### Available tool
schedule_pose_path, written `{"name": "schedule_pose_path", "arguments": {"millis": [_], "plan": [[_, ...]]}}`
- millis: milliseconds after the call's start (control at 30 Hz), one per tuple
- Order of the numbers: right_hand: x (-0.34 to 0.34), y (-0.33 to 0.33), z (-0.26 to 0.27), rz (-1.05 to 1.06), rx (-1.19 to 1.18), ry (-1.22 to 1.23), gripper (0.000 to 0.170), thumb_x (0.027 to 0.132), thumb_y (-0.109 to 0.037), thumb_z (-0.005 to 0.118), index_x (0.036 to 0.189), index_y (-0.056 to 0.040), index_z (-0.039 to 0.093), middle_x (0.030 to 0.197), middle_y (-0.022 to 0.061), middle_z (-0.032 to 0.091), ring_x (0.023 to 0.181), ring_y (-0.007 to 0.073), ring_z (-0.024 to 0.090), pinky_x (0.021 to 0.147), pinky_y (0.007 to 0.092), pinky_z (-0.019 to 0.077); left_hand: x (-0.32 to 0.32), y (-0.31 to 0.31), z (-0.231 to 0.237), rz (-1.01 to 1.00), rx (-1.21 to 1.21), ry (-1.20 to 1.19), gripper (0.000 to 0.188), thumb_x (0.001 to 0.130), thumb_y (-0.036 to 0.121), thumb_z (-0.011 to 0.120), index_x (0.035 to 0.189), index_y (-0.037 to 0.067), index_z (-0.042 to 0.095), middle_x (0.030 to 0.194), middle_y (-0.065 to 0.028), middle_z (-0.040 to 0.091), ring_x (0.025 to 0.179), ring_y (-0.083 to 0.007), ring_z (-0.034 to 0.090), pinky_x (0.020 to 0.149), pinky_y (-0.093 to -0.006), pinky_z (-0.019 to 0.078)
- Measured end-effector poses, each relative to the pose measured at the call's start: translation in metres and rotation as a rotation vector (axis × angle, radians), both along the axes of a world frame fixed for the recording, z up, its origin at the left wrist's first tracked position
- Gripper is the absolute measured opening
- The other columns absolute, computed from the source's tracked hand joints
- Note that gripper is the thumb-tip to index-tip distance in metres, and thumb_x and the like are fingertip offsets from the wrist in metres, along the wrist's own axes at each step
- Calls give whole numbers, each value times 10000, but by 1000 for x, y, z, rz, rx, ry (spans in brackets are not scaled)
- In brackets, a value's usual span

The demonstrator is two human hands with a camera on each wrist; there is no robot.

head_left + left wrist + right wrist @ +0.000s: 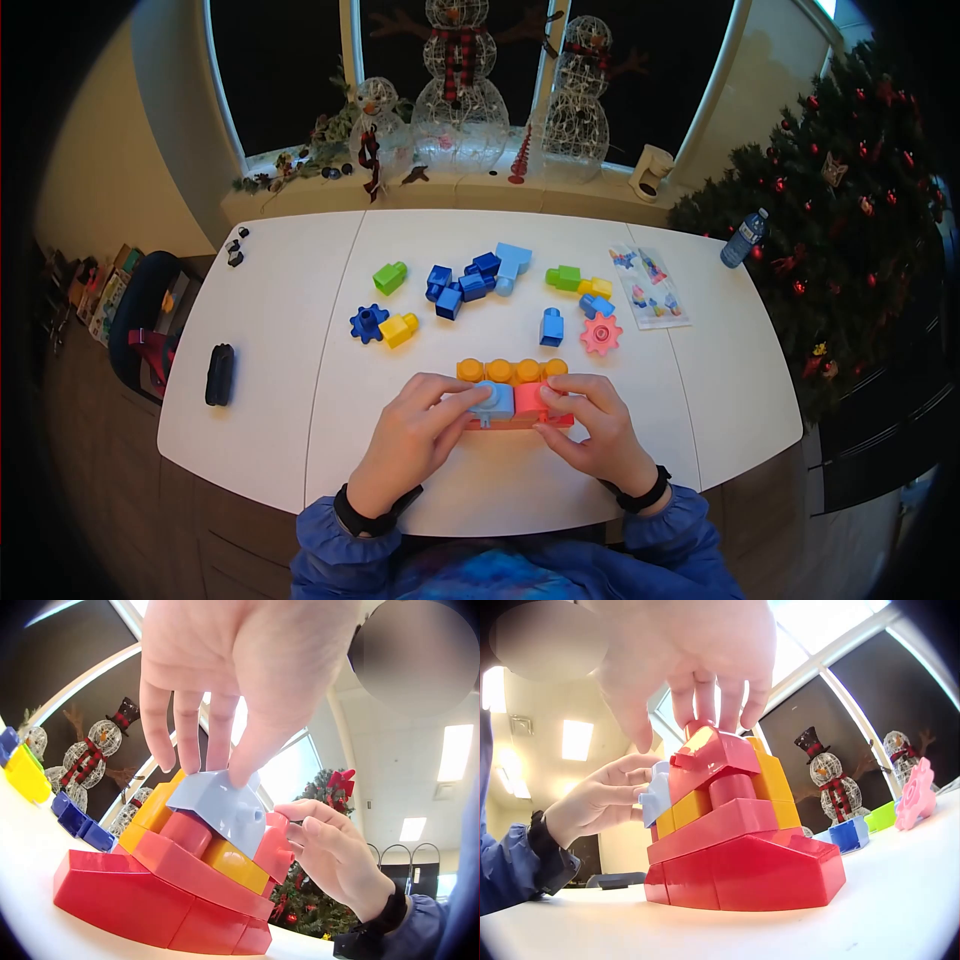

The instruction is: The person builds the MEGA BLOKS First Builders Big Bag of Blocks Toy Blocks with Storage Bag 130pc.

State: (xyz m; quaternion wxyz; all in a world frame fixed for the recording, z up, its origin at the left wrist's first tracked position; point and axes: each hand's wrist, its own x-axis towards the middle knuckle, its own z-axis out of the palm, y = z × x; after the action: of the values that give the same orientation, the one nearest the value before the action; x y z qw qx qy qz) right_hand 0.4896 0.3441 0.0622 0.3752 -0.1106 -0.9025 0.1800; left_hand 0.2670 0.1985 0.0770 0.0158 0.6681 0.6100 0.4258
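Note:
A stack of chunky building blocks stands close in front of the person, with a long red base [772, 874] at the bottom and orange blocks [512, 372] along its far side. On top, the left hand [418, 418] pinches a light blue block [221, 799] between thumb and fingers. Beside it, the right hand [598, 432] holds a coral-red block [716, 757] the same way. Each held block sits tilted over the stack, and part of a red stud [732, 791] shows under the coral-red one. A yellow block [236, 862] lies in the layer below.
Behind the stack lie several dark blue blocks [472, 287], a green block [390, 278], a blue gear [369, 323] and a pink gear [601, 334]. A picture sheet [653, 288] and a water bottle [744, 238] are at the right. A dark case [219, 375] rests at the left.

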Motion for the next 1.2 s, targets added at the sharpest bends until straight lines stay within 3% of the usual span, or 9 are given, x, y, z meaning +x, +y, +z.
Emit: {"name": "schedule_pose_path", "arguments": {"millis": [200,400,700,800,900,1000,1200], "plan": [[4,9,14,-26,-98,23,377,805,-96,857,1161,-73,735,1223,116,676,1116,313,657,943,399,540,0,0,1,1,-12,-58,418,817,-44,774,1211,90,740,1123,-111,692,1025,-298,652,862,-376,559],[2,17,10,16,-213,16,296,848,-79,832,1130,-57,746,1237,136,679,1068,308,694,911,391,567,4,1,-3,-6,51,-11,374,815,-39,781,1169,77,746,1184,-115,697,1037,-301,653,866,-374,568],[-5,17,2,51,-224,56,206,851,-37,814,1025,-18,706,1261,173,671,1115,331,695,916,385,573,-17,5,8,-112,-41,-157,288,872,10,763,1157,32,726,1185,-136,700,1039,-311,679,899,-377,565],[-6,15,3,57,-265,61,210,851,-32,811,1023,-17,691,1257,180,667,1132,339,689,924,384,570,-57,24,-3,93,-23,-407,260,887,53,763,1140,11,717,1109,-148,704,1009,-312,684,899,-368,558],[-8,16,2,72,-233,88,208,855,-23,804,1022,-16,680,1255,188,661,1140,341,681,923,383,570,-105,48,-27,282,-145,-17,278,861,65,777,1127,11,719,1040,-153,704,985,-326,676,885,-381,557],[-6,15,1,70,-273,72,204,857,-20,799,1016,-13,673,1249,189,658,1147,343,676,922,384,571,-128,60,-55,328,-315,200,335,827,74,799,1148,18,721,1042,-168,704,975,-358,653,876,-414,558],[-7,16,-1,72,-255,74,207,856,-27,803,1015,-12,671,1249,190,652,1129,337,679,922,381,572,-129,67,-58,368,-388,268,386,802,50,793,1176,37,699,1040,-169,686,981,-367,649,865,-434,560]]}}
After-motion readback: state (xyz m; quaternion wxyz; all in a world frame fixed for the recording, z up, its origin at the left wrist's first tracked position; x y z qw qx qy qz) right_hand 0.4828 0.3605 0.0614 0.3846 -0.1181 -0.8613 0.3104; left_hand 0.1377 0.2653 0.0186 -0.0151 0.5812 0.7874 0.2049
